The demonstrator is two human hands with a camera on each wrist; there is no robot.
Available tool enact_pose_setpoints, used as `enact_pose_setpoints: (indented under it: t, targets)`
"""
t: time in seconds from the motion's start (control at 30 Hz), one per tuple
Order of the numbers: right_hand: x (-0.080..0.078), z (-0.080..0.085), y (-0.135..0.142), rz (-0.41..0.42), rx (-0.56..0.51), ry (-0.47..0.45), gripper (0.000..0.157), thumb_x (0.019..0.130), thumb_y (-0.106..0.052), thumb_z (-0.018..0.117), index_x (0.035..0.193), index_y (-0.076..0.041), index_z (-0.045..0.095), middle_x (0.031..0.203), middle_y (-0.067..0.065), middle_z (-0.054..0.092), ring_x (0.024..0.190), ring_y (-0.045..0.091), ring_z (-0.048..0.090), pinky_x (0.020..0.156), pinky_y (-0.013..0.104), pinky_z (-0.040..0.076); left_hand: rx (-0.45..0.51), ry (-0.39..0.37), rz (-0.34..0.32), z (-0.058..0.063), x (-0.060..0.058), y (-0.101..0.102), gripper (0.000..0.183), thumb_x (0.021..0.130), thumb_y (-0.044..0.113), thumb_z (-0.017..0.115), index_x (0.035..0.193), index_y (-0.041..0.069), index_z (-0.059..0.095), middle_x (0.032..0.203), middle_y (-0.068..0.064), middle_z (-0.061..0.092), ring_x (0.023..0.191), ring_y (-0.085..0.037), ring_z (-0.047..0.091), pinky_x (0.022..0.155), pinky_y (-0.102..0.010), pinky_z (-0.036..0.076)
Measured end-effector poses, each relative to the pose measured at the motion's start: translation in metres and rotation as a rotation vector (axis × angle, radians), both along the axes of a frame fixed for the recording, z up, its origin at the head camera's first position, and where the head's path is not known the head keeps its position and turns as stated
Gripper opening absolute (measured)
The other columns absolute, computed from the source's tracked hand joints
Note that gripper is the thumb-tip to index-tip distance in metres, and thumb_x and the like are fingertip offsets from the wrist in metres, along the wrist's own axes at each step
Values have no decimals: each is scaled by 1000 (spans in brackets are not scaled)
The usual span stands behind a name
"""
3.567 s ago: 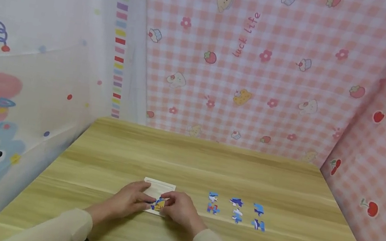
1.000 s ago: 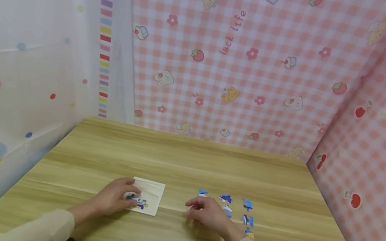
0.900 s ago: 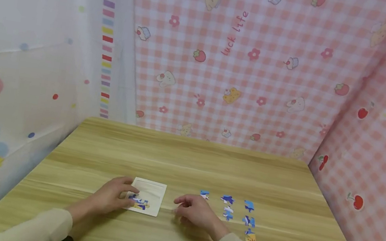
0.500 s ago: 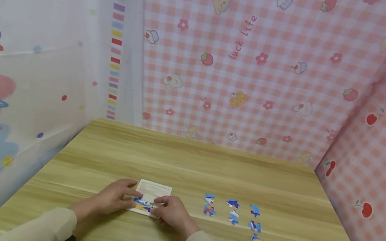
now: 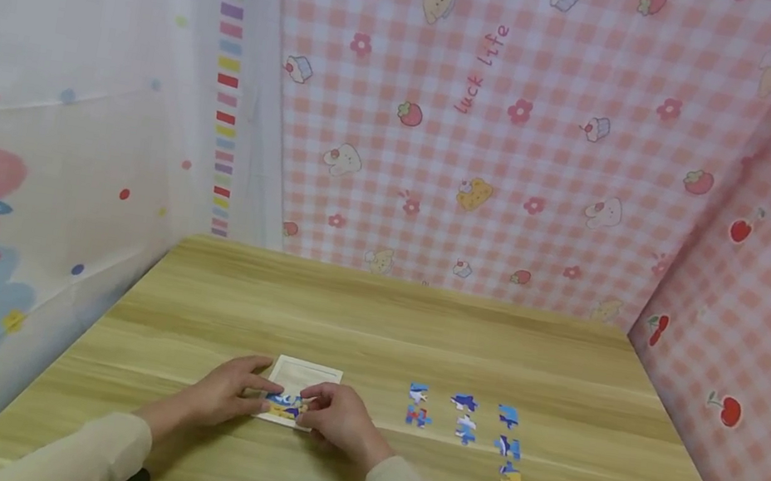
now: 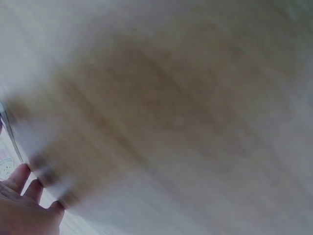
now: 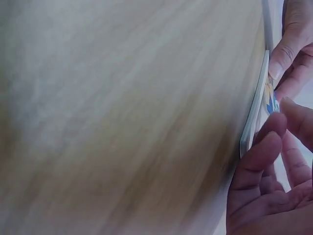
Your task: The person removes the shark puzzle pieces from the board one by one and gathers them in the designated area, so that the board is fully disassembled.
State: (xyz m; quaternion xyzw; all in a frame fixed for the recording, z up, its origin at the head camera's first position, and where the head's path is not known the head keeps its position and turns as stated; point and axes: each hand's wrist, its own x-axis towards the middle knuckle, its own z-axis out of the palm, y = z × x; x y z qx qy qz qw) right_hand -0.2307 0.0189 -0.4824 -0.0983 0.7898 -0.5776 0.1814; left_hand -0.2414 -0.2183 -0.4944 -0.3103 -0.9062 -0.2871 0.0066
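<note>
A shallow white puzzle tray lies on the table, with several joined blue, white and yellow puzzle pieces along its near side. My left hand rests at the tray's left border, fingers and thumb extended over the pieces. At the right end of the pieces, my right hand pinches a puzzle piece between thumb and finger, mostly hidden by them. The right wrist view shows the right fingertips close to a blue piece inside the tray rim. In the left wrist view, left-hand fingers reach toward the tray.
Right of the tray lie several loose puzzle pieces: among them a red-and-blue piece, a dark blue one and a yellow-and-blue one. Patterned cloth walls enclose the wood-grain table.
A yellow-and-blue piece held at the tray earlier now lies among the loose pieces. My right hand has come back left to the tray. The left hand stays at the tray's left border.
</note>
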Motion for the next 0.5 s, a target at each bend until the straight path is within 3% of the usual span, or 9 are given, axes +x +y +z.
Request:
enact_pose_setpoints:
  t: [0.5]
  targets:
    - [1,-5,-4,-42,71,59,15,85,4,69,97,-5,72,68,-1,61,53,10,54,44,20,42,28,38,-10,-3,-1,1,29,90,23,72,114,6,74,134,-36,49,121,-57,46,99,-70,34]
